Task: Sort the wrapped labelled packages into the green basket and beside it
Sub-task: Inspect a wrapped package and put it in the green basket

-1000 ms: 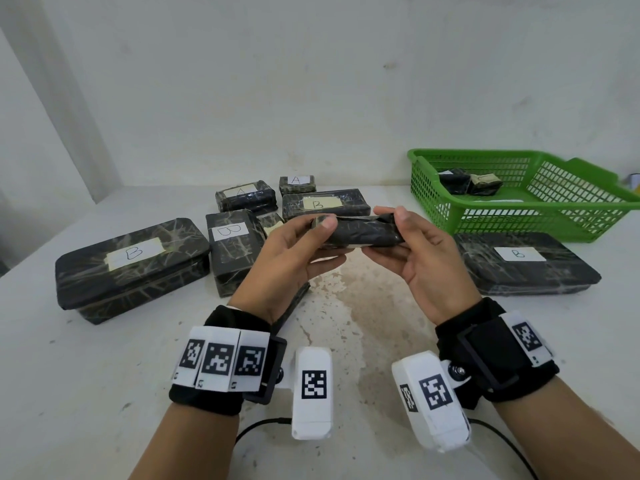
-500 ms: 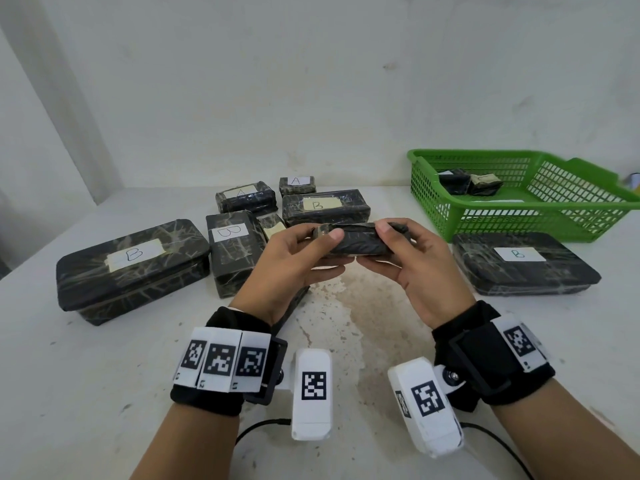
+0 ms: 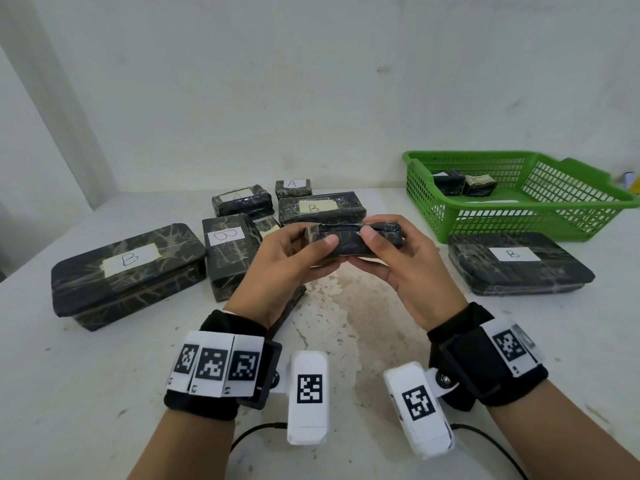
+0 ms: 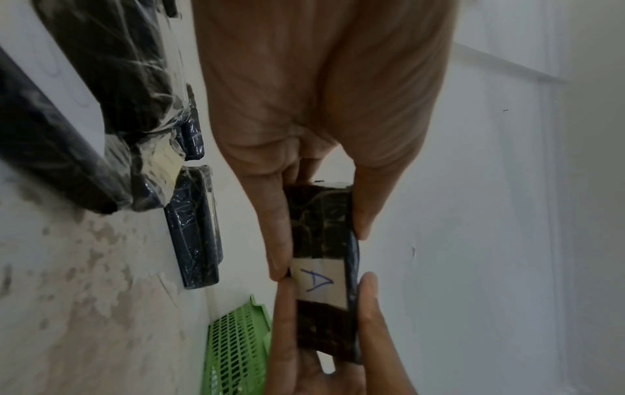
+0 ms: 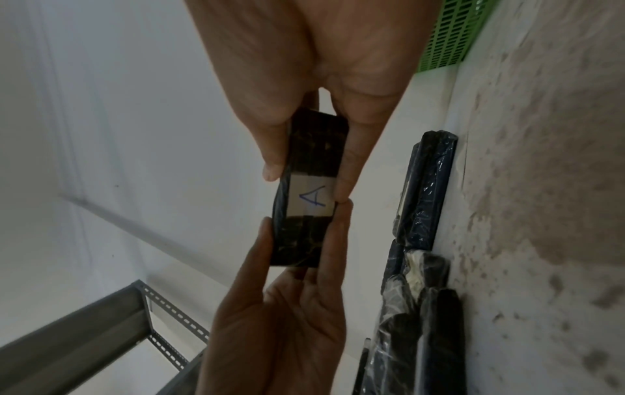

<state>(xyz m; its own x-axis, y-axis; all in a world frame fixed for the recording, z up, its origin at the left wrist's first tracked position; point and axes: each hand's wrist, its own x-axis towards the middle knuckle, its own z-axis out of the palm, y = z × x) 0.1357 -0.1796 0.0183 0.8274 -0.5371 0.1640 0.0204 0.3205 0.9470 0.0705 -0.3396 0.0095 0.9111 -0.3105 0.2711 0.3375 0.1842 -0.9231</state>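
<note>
Both hands hold one small black wrapped package (image 3: 349, 239) above the middle of the table. My left hand (image 3: 294, 258) grips its left end and my right hand (image 3: 398, 261) grips its right end. Its white label reads A (image 4: 317, 283) on the side turned away from the head camera; the label A (image 5: 312, 200) also shows in the right wrist view. The green basket (image 3: 588, 209) stands at the back right with two small packages (image 3: 464, 183) inside. A flat package marked B (image 3: 512, 263) lies in front of the basket.
Several wrapped packages lie at the left and back: a large B box (image 3: 128, 268), an upright B package (image 3: 228, 251), a flat B package (image 3: 320, 207), and two marked A (image 3: 242, 200) (image 3: 292, 187). A grey metal shelf frame (image 5: 101, 334) shows at the left.
The hands have turned the small package between them and moved closer together on it. It stays at about the same height above the table.
</note>
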